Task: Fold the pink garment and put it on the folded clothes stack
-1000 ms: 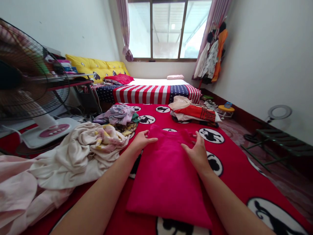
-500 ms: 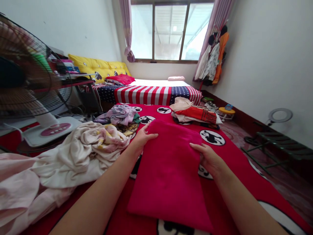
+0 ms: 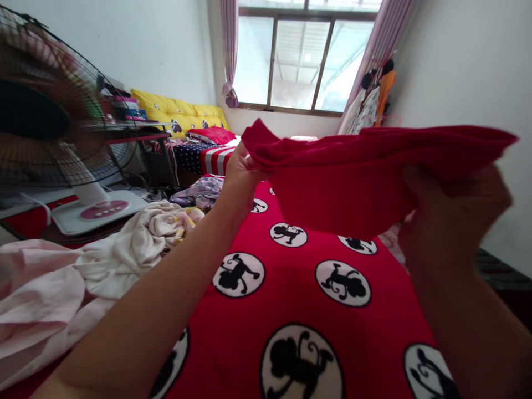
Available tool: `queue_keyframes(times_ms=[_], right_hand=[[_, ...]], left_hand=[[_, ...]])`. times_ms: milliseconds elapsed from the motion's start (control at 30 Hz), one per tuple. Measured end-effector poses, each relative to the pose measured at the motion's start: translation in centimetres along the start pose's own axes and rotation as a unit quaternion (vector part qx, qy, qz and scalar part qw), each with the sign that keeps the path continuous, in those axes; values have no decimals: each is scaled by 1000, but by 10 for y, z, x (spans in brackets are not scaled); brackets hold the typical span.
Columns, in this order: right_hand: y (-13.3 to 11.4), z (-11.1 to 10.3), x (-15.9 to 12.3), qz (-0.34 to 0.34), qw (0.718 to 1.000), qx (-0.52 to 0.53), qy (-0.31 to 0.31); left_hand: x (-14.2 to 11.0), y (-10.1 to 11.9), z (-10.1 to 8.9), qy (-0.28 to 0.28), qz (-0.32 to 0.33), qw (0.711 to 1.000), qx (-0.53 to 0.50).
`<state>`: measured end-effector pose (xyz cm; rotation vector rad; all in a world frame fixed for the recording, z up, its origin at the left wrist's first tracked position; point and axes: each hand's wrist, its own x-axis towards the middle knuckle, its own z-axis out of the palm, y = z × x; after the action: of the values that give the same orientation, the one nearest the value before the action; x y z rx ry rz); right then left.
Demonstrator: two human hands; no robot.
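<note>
I'm counting two bare hands on my feed, and both are gripping one deep-red fleece cloth (image 3: 344, 172). The left hand (image 3: 239, 185) is closed on the cloth's left corner, its forearm rising from the lower left with the wrist upright. The right hand (image 3: 455, 221) is blurred but closed on the opposite end, its fingers partly behind the fabric. The cloth is hanging between them, well above the surface below, stretched along its top edge and sagging in the middle. Beneath both hands, I'm seeing one red blanket (image 3: 291, 310) printed with at least eight white circles holding black monkey silhouettes. Left of the left hand, one crumpled cream cloth pile (image 3: 145, 249) is lying beside one lilac clothing bundle (image 3: 199, 194), and one standing fan (image 3: 54, 111) is spinning farther out.
</note>
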<state>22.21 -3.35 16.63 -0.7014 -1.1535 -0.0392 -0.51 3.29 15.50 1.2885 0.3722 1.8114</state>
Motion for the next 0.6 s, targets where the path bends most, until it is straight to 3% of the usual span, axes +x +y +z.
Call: queue_keyframes(times_ms=[67, 100, 167, 200, 267, 333, 367, 400, 500, 600], right_hand=[[-13, -11, -18, -105, 992, -71, 7], [-19, -18, -33, -127, 988, -84, -30], [-27, -32, -75, -123, 967, -87, -204], [-30, -39, -97, -110, 940, -81, -312], [-30, -55, -137, -101, 852, -89, -506], [-21, -71, -163, -91, 784, -100, -606], [-12, -79, -168, -74, 779, -116, -612], [-1, -86, -169, -51, 791, -141, -593], [46, -97, -153, 29, 841, -264, -472], [91, -92, -130, 132, 830, -361, -404]], left_hand=[[-3, -5, -6, 0, -20, 1000, -19], [-10, -11, -14, 4, -52, 998, -20], [-32, -26, -39, 23, -140, 990, -3], [-45, -34, -56, 44, -193, 980, 30], [-70, -47, -91, 83, -318, 934, 138], [-89, -54, -119, 97, -345, 917, 176], [-96, -56, -128, 101, -347, 913, 189], [-100, -57, -134, 101, -339, 913, 202], [-105, -60, -131, 99, -294, 915, 259], [-108, -64, -116, 87, -190, 908, 363]])
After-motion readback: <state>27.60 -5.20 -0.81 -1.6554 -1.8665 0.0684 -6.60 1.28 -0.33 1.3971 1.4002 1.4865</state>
